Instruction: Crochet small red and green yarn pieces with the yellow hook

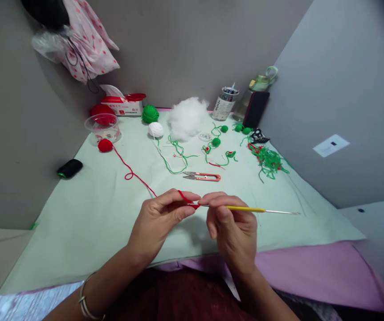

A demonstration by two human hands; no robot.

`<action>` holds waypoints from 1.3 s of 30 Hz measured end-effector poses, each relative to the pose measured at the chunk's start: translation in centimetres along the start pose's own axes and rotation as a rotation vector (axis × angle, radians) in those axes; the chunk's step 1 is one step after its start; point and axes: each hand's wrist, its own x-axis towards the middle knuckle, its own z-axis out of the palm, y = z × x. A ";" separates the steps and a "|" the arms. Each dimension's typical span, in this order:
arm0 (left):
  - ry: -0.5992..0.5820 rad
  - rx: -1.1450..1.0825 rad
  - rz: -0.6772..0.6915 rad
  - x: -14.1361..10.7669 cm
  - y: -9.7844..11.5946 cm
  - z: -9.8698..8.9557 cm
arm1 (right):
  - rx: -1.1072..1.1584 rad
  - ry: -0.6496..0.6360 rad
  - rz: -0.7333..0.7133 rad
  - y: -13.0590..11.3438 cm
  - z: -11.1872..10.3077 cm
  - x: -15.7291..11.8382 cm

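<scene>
My left hand (161, 218) pinches a small piece of red yarn work (194, 205) between thumb and fingers, with a strand looped over the index finger. In my right hand (234, 223) is a crochet hook with a yellow handle (247, 208), held like a pen. The hook's left tip meets the red piece between the two hands; its other metal end points right. From my left hand the red yarn (141, 180) runs with one loop to a small red ball (105, 146) at the left. Orange-handled thread snips (202, 177) lie just beyond my hands.
Behind are white stuffing (188, 117), a green yarn ball (150, 114), a white yarn ball (156, 129) and a clear tub (103, 133). A pen jar (224, 104), a phone (256, 109) and green scraps (270, 161) occupy the right. A black object (70, 169) lies left.
</scene>
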 end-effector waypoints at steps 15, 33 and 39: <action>-0.036 -0.479 -0.309 -0.4 -0.8 0.6 | -0.332 0.056 -0.263 0.4 -0.6 -0.2; 0.026 -0.432 -0.244 -0.6 -1.5 1.2 | -0.695 -0.121 -0.571 1.4 -0.1 -1.0; -0.059 -0.457 -0.309 -0.6 -1.0 0.0 | -0.237 -0.002 -0.194 0.4 -0.9 0.0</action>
